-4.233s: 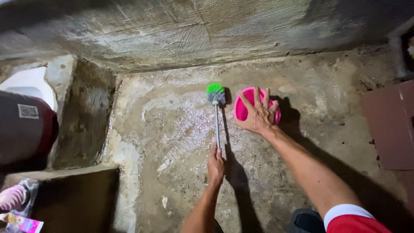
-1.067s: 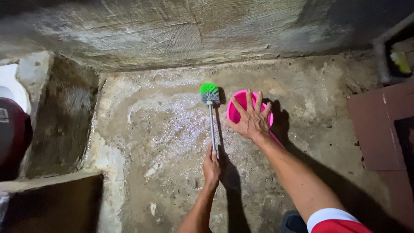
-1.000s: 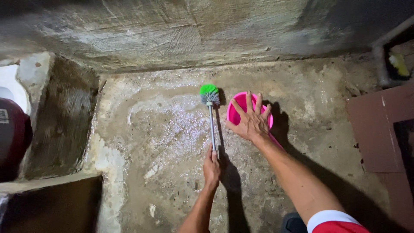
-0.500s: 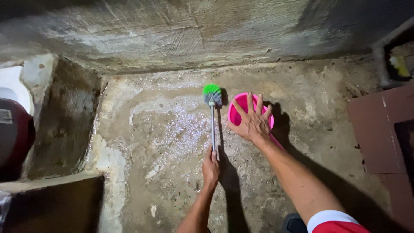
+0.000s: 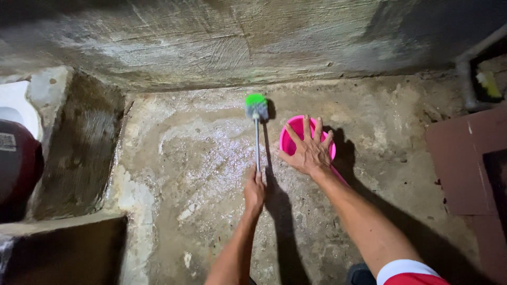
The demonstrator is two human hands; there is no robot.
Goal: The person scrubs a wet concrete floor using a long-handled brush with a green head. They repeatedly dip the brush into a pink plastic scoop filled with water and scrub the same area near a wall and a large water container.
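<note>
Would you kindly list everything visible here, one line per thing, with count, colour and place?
Brush: one, green and grey bristles, thin pale handle, on the wet floor near the wall.
Pink bowl: one, right of the brush.
Concrete floor: grey-brown, wet and shiny in the middle.
Concrete wall: grey, streaked, top.
Pipe: one, grey, upper right.
Brown panel: one, right edge.
Dark red container: one, far left.
Left hand: gripping the brush handle.
Right hand: spread over the bowl.

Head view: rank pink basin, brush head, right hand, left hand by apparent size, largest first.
1. right hand, spread over the basin
2. pink basin, partly covered by that hand, so the order of 1 and 2 is unsure
3. left hand, closed on the brush handle
4. brush head
</note>
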